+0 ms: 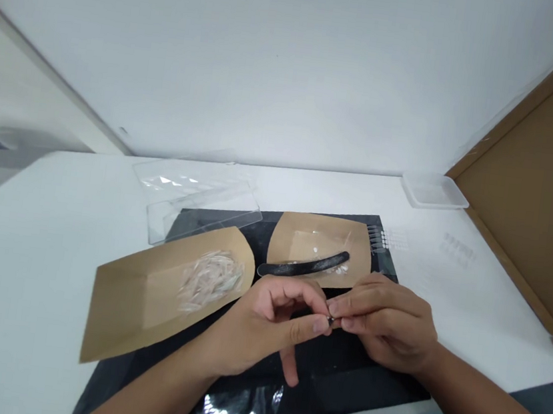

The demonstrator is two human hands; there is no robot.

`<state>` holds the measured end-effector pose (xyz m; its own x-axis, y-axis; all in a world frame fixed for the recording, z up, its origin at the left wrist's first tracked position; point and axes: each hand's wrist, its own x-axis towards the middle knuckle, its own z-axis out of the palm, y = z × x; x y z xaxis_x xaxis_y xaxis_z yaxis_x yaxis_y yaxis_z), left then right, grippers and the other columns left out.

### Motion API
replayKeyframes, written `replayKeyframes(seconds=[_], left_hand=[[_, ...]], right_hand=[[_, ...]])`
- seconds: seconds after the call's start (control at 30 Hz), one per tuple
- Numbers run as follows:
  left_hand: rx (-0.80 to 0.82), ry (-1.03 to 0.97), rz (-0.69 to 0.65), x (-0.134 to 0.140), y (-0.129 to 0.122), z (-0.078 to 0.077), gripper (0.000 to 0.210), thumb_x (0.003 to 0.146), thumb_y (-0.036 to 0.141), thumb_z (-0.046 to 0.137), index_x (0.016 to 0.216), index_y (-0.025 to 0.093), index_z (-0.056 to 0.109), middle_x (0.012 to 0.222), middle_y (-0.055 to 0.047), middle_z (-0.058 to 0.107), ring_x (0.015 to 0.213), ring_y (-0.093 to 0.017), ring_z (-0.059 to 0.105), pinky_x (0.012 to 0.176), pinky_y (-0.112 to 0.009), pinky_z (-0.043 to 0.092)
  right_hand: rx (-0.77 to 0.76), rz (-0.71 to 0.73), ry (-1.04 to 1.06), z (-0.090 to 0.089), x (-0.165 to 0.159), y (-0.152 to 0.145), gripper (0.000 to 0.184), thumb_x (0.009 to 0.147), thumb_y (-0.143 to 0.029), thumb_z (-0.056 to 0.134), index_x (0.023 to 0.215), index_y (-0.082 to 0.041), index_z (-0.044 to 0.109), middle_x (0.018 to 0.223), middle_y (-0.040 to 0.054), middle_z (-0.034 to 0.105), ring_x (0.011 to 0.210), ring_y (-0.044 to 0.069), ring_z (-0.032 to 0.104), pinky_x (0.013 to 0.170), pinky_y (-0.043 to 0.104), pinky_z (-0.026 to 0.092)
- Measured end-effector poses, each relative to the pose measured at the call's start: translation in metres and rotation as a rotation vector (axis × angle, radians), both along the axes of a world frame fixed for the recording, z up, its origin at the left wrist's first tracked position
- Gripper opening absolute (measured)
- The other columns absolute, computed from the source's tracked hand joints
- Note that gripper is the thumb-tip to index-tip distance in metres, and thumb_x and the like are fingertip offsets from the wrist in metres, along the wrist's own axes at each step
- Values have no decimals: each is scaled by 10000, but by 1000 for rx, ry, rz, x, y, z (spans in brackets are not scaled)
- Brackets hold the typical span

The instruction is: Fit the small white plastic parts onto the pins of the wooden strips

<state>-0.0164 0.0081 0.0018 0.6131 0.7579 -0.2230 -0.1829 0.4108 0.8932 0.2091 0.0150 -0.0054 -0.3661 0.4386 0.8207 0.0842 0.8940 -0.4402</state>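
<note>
My left hand (272,327) and my right hand (388,318) meet over the front of a black glossy mat (335,389). Both are closed in a pinch, fingertips together. Between them shows a tiny dark, shiny piece (330,320), mostly covered by the fingers and too small to name. Just beyond the hands, a curved black nail file (304,264) with pale dust on it lies across a brown paper tray (286,235). Small whitish bits (343,268) lie in that tray.
Left of my hands, another brown paper tray (118,305) holds a heap of thin clear strips (212,280). Clear plastic lids or sheets (200,208) lie behind it. Several small clear pieces (393,240) lie at the mat's right edge. A translucent container (434,191) stands by a cardboard panel (550,153).
</note>
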Motion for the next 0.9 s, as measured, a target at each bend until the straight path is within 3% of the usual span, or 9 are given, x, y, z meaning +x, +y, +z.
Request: replayKeyframes(seconds=[0.07,0.17,0.3,0.4,0.57,0.73,0.9], left_hand=[[0,-18,-26,-1,0,0,199,875,323,834,909,137,769,926,-53,657,766,-160,694,464,-224,666],[2,-6,-7,0,-2,1,219,885,344,824,904,136,758,906,-44,644,720,-149,688,456,-232,664],[43,21,80,7,-5,3,270,886,390,816,906,130,748,880,-32,632,604,-121,670,402,-218,632],[185,64,192,10,-8,5,225,893,368,804,926,146,779,899,-38,645,569,-110,662,396,-211,622],[444,190,333,12,-9,6,78,889,260,794,912,194,828,891,-45,672,605,-119,669,447,-206,630],[583,243,455,10,-7,4,46,874,251,816,896,216,836,873,-46,682,622,-124,669,455,-192,602],[754,312,479,7,-7,2,50,903,233,788,925,228,833,886,-47,685,678,-122,669,490,-171,563]], right_hand=[[27,5,-13,2,0,-1,170,945,-27,666,1014,-169,732,979,96,830,878,190,816,729,336,656],[12,-17,4,1,0,-2,178,938,-32,681,1006,-189,729,978,82,830,855,182,812,711,327,657],[-155,-34,82,-3,-2,-3,237,906,-8,702,1014,-218,727,1010,60,826,859,164,798,720,309,665],[-332,9,126,-4,-3,-4,186,909,-47,738,1003,-208,738,1000,58,825,878,161,797,736,290,670],[-518,-49,101,-4,-3,-3,179,918,-131,784,1084,-197,767,923,29,827,797,132,793,735,231,663],[-549,18,101,-4,-4,0,148,955,-131,742,1083,-198,776,900,16,832,808,118,800,749,197,656],[-521,26,72,-6,-4,1,112,962,-149,741,1065,-183,771,877,29,817,809,120,784,758,221,638]])
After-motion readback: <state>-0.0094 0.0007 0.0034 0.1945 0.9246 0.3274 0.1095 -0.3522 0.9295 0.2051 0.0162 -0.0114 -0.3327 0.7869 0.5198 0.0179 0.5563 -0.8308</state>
